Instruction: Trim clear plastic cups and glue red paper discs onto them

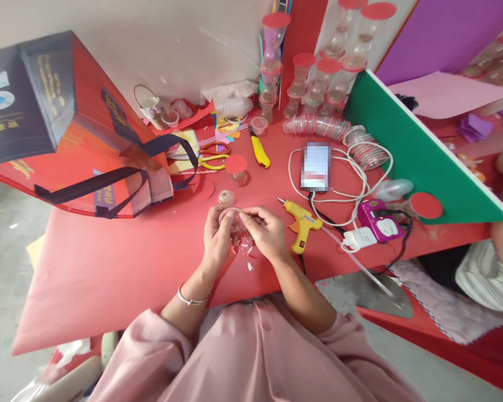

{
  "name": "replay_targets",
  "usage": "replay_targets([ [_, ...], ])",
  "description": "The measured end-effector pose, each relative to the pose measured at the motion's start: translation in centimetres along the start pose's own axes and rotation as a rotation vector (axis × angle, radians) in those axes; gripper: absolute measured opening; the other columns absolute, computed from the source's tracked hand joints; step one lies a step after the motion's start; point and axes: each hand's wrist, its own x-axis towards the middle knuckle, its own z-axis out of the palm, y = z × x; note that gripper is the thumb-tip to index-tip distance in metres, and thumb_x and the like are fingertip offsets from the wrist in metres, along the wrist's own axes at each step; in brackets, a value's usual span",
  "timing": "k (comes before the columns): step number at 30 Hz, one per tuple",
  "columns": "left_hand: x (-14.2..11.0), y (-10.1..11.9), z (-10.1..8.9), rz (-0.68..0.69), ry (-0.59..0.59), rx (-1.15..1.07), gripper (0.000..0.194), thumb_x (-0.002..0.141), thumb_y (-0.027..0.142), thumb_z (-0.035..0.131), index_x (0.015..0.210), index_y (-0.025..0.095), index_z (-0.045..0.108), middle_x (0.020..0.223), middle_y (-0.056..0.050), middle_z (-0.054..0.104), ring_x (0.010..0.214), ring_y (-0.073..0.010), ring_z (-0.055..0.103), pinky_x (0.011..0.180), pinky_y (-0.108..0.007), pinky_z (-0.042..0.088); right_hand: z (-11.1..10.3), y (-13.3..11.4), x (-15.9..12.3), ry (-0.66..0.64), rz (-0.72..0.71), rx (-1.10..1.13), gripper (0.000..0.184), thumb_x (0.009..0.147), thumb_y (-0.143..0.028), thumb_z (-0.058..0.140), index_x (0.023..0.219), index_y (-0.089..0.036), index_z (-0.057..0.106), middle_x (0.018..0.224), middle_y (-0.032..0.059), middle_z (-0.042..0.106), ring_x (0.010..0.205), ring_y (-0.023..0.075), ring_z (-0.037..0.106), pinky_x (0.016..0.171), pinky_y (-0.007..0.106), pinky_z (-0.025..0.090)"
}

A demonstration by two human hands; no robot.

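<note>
My left hand is closed round a small clear plastic cup, its thumb lying over the round rim. From the other side my right hand pinches the same cup between thumb and fingers; the cup's lower part is hidden. Red and white scraps lie on the red table just below my fingers. Close beyond the left hand rests a small round pale piece. A little farther back stands a clear cup piece with a red disc on top. To the right of my right hand lies a yellow glue gun.
A large red and black bag stands at the left. Farther back are a yellow cutter, scissors and stacked clear cups. A phone, white cables and a purple power socket lie right, before a green divider.
</note>
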Motion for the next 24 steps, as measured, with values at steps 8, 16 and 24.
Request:
replay_targets([
  [8, 0.16, -0.84, -0.38, 0.094, -0.016, 0.047, 0.025, 0.092, 0.044, 0.072, 0.100, 0.021, 0.065, 0.074, 0.003, 0.063, 0.045, -0.0068, 0.051, 0.039, -0.018, 0.043, -0.32, -0.24, -0.14, -0.099, 0.040, 0.169, 0.027, 0.094, -0.043, 0.071, 0.114, -0.029, 0.082, 0.098, 0.0029, 0.073, 0.077, 0.0146, 0.066, 0.065, 0.026, 0.054],
  [16, -0.24, -0.49, -0.15, 0.068, -0.092, -0.016, 0.014, 0.093, 0.035, 0.067, 0.097, 0.022, 0.065, 0.061, 0.005, 0.052, 0.041, -0.0088, 0.045, 0.036, -0.020, 0.037, -0.38, -0.23, -0.02, -0.136, 0.046, 0.228, 0.021, 0.092, -0.037, 0.073, 0.110, -0.031, 0.083, 0.096, 0.0016, 0.072, 0.075, 0.0128, 0.064, 0.060, 0.024, 0.051],
  [24, -0.22, -1.11, -0.96, 0.046, -0.029, 0.099, 0.009, 0.090, 0.029, 0.065, 0.096, 0.022, 0.068, 0.070, 0.002, 0.058, 0.053, -0.0107, 0.048, 0.047, -0.021, 0.040, -0.08, -0.30, -0.08, -0.082, 0.128, 0.285, 0.017, 0.082, -0.037, 0.081, 0.093, -0.026, 0.085, 0.096, 0.0034, 0.077, 0.076, 0.0160, 0.068, 0.060, 0.026, 0.054],
])
